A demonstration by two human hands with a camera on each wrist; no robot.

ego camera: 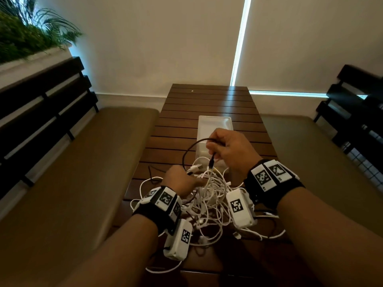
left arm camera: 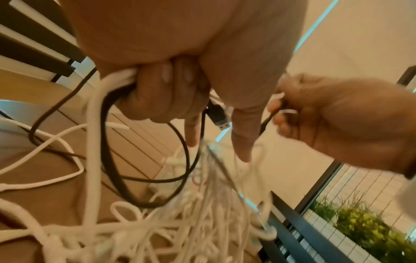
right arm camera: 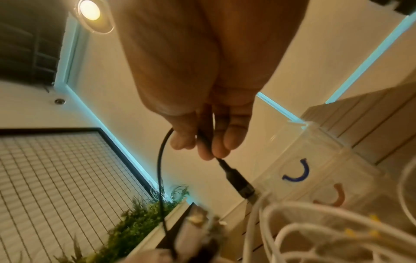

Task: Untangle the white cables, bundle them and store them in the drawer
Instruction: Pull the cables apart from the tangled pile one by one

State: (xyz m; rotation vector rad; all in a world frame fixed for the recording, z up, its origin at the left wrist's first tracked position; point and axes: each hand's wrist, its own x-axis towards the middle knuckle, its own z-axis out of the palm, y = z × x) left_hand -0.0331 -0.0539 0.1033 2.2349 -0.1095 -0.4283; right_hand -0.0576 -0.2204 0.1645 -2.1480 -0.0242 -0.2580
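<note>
Lying on the near end of the dark brown slatted wooden table (ego camera: 207, 104): one big tangled heap of thin white cables (ego camera: 209, 195) — too knotted for counting the single cables. Running through the heap, at least one thin black cable (ego camera: 187, 151), rising in a loop above the heap.

Standing just behind the heap: one small translucent white plastic drawer box (ego camera: 214, 123); two curved handles showing in the right wrist view, one blue and one orange.

Two bare hands working, each wrist wearing a black strap with white marker blocks.

Right hand (ego camera: 230, 150) raised above the heap, fingers curled, pinching the black cable just behind its plug, the plug hanging down and pointing into the white cables.

Left hand (ego camera: 179, 181) lower, at the left side of the heap, gripping a bunch of cables — white strands and black ones passing together through the curled fingers (left arm camera: 171, 89), with the forefinger and thumb pointing more straight. One black USB plug sticking out beside this hand in the left wrist view.

Flanking the table: two olive cushioned benches (ego camera: 78, 162) with dark slatted backs. Growing behind the left bench: green plants (ego camera: 27, 36).
</note>
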